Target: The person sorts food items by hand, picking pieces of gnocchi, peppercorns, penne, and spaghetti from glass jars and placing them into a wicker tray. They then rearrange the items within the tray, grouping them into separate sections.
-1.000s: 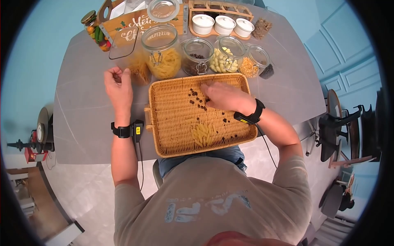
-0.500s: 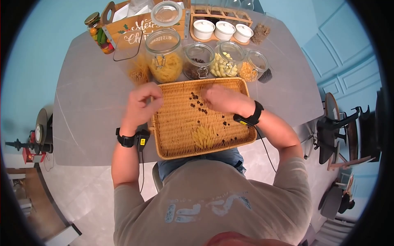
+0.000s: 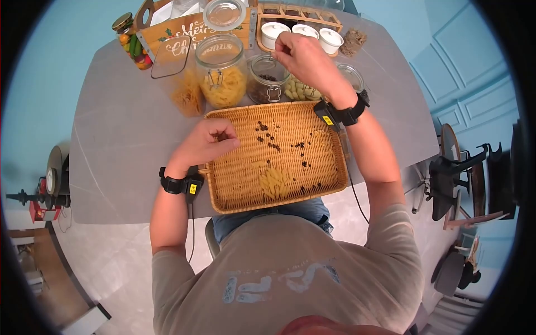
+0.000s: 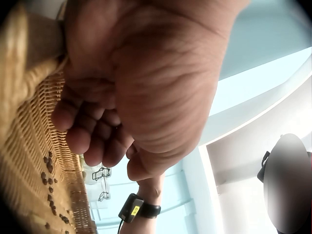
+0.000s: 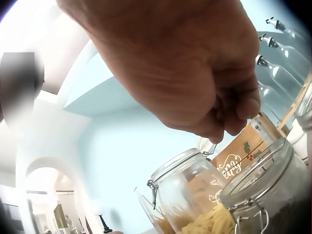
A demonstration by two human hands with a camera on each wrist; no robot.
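Your left hand [image 3: 204, 146] curls loosely over the woven tray [image 3: 237, 187]; your right hand [image 3: 310, 62], fingertips bunched, pinch unclear, nears three round white pots [image 3: 330, 41].

Shows golden-brown weave on the tray [image 3: 229, 190], grey with pale veining on the tabletop [image 3: 111, 156], plain white on the lidded pots [image 3: 331, 42], yellow on the pasta [image 3: 273, 182], light blue on the wall [image 3: 33, 106], taupe printed with pale blue on the shirt [image 3: 268, 245].
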